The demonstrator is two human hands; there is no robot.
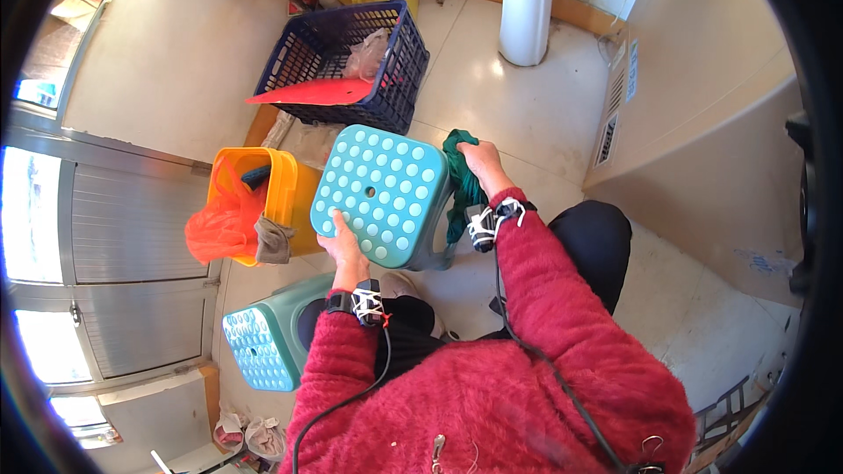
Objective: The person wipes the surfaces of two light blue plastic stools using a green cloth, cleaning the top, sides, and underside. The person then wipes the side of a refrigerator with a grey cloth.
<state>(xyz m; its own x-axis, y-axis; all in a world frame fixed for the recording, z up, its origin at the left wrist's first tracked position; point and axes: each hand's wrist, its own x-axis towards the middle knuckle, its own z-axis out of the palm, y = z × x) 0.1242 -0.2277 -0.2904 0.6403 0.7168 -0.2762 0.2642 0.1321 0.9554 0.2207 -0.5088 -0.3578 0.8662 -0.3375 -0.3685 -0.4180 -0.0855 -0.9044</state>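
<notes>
A teal plastic stool (387, 168) with raised round dots and a small centre hole in its seat is tilted in front of me. My left hand (347, 250) grips the near left edge of the seat, thumb on top. At the stool's right side, my right hand (484, 161) holds a bunched dark green cloth (466, 178), which hangs down against the stool's legs. Whether the stool's feet touch the floor is hidden. A second teal stool (260, 349) lies on its side by my left leg.
A yellow bucket (303, 210) with a red plastic bag (227, 224) and a grey cloth (273, 240) over its rim stands left. Behind is a dark blue plastic crate (415, 59) with a red sheet. A white pipe (527, 6) stands behind; a large cardboard box (691, 145) is right.
</notes>
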